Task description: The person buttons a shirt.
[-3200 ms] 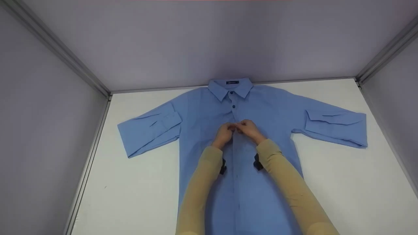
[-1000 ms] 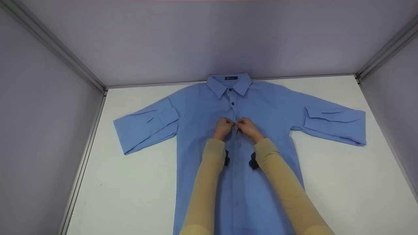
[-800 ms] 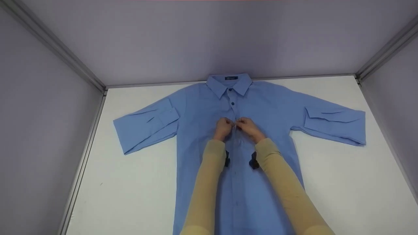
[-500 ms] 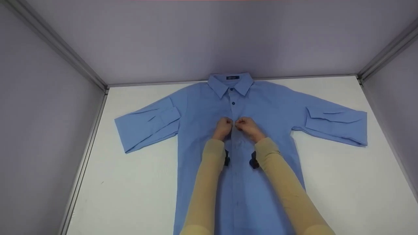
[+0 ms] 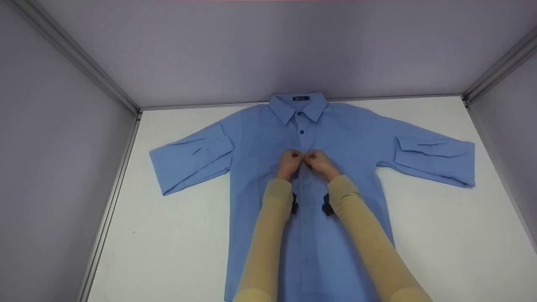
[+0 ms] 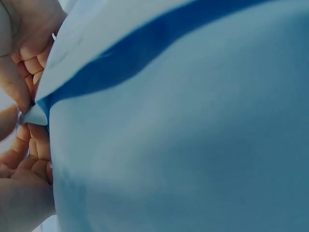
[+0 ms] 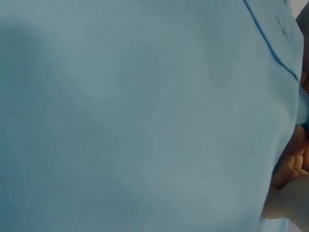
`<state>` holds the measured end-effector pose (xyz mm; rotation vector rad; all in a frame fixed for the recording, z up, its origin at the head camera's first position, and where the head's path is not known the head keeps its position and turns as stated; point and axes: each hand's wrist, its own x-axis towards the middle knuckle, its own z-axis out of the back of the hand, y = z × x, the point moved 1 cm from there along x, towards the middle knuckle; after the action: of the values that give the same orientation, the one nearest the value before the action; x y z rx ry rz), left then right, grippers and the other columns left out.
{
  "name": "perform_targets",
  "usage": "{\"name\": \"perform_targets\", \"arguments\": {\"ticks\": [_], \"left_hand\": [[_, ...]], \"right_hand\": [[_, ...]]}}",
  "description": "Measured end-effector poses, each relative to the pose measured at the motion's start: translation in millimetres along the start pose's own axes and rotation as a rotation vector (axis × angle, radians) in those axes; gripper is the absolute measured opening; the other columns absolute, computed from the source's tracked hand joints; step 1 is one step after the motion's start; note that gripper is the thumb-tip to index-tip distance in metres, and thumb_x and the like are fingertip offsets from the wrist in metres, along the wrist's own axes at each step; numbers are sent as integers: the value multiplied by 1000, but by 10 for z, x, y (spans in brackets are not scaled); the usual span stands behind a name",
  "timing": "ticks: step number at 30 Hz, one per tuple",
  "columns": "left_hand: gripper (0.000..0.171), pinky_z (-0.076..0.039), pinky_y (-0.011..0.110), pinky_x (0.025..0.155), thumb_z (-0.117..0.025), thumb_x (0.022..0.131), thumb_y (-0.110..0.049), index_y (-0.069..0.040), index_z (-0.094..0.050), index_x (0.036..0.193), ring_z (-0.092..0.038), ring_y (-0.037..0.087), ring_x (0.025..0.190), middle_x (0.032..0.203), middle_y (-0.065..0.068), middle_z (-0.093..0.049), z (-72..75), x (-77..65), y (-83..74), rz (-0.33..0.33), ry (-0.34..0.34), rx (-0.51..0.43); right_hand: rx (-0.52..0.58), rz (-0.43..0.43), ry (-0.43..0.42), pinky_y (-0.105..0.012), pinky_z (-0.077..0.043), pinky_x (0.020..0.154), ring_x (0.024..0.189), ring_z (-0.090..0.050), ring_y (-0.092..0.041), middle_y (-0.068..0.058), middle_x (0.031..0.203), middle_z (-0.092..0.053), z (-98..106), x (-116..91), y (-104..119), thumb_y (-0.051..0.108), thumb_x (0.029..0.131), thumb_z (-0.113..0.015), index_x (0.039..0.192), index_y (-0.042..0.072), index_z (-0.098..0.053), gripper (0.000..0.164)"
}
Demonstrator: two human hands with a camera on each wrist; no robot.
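A light blue long-sleeved shirt [image 5: 348,138] lies front up, its collar [image 5: 315,108] at the far edge and its sleeves folded back inward. Two dark buttons show below the collar, the lower button [image 5: 302,132] just above my hands. My left hand [image 5: 288,164] pinches the front placket [image 5: 300,235] with curled fingers. Facing it, my right hand [image 5: 321,162] pinches the same edge, the fingertips of both hands meeting. In the left wrist view a small fold of cloth [image 6: 36,115] stands between the fingertips. Any button there is hidden by the fingers.
The shirt lies on a white table [image 5: 176,235]. A grey back wall [image 5: 209,50] and side walls with metal frame strips enclose it. Dark devices, such as the right one [image 5: 328,205], sit by each wrist beneath the tan sleeves [image 5: 268,235].
About a second ago the fingers stood slightly apart with a dark button showing between them; half a second ago a small gap remained. Now the fingertips meet at the placket. The view has shifted slightly.
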<state>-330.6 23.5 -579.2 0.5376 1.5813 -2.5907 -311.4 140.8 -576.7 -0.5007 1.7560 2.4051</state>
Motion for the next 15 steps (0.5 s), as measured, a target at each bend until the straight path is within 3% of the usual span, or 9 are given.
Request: {"name": "perform_targets", "arguments": {"ticks": [3, 10, 15], "left_hand": [[21, -32, 21, 50, -59, 84, -14, -6, -52, 66, -39, 11, 53, 59, -1, -41, -3, 5, -3, -10, -14, 18], [23, -31, 23, 51, -56, 86, -10, -9, -44, 67, -38, 12, 56, 62, -1, -39, -27, -1, -26, 40, -13, 35], [27, -30, 24, 50, -55, 86, -7, -9, -38, 66, -36, 13, 55, 62, 0, -35, -35, -15, -62, 72, -39, 6]], "right_hand": [[3, 5, -4, -25, -30, 52, 50, -32, -12, -3, 57, -38, -6, 4, -14, -3, 87, -44, 60, 5, -40, 28], [50, -24, -16, -25, -33, 58, 61, -39, -14, -4, 69, -43, -4, -33, -28, 1, 89, -46, 75, 1, -48, 14], [117, -39, -9, -26, -32, 58, 61, -37, -14, -4, 68, -41, 8, -45, -16, -2, 88, -44, 73, 2, -45, 16]]}}
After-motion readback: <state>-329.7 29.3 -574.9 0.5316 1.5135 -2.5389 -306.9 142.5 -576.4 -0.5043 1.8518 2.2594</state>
